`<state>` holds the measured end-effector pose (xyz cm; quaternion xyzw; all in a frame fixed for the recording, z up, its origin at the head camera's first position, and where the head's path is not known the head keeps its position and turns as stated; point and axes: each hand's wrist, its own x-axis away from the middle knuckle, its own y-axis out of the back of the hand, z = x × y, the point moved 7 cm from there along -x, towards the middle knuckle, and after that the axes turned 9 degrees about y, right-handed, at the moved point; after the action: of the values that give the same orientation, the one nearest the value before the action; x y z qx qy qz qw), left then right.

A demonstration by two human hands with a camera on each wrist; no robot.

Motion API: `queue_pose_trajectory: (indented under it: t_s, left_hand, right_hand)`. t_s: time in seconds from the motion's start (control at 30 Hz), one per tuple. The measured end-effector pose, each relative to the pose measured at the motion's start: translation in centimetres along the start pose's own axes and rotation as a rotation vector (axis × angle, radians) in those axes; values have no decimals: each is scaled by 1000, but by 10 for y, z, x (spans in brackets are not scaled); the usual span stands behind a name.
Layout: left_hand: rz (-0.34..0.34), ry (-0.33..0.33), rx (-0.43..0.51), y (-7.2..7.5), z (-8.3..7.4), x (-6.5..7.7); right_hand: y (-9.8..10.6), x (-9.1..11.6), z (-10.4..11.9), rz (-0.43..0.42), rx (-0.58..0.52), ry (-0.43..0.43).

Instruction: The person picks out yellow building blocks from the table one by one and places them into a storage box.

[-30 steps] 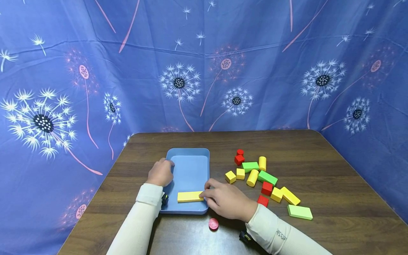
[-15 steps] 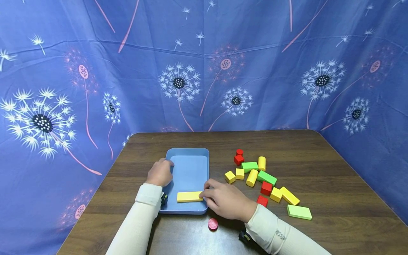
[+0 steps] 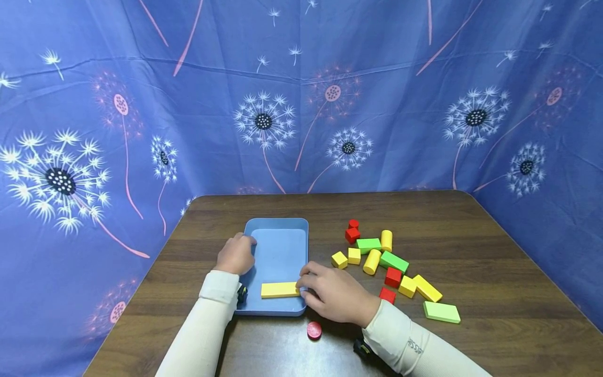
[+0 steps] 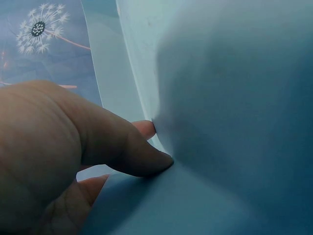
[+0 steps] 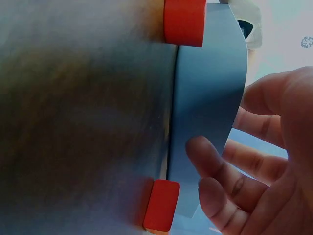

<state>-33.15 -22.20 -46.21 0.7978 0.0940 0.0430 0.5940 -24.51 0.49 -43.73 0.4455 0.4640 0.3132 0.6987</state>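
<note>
Block (image 3: pixel 279 290), long and yellow, lies near-side in blue tray (image 3: pixel 280 246), scarcely moved this past second; positioning looks settled. Left hand (image 3: pixel 235 255) pinches tray's left wall; right hand (image 3: pixel 335 294) at block's right end, pinch or touch unclear.

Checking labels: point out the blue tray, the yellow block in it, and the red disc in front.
blue tray (image 3: pixel 280 254), head view, bare floor
yellow block (image 3: pixel 279 290), head view, top face
red disc (image 3: pixel 314 329), head view, top face
</note>
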Motion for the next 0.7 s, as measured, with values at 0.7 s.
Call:
queue_pose_trajectory:
  t_s: [0.7]
  left_hand:
    - [-5, -5, 12, 2, 0, 1]
  right_hand:
    - [25, 1, -24, -163, 200, -138]
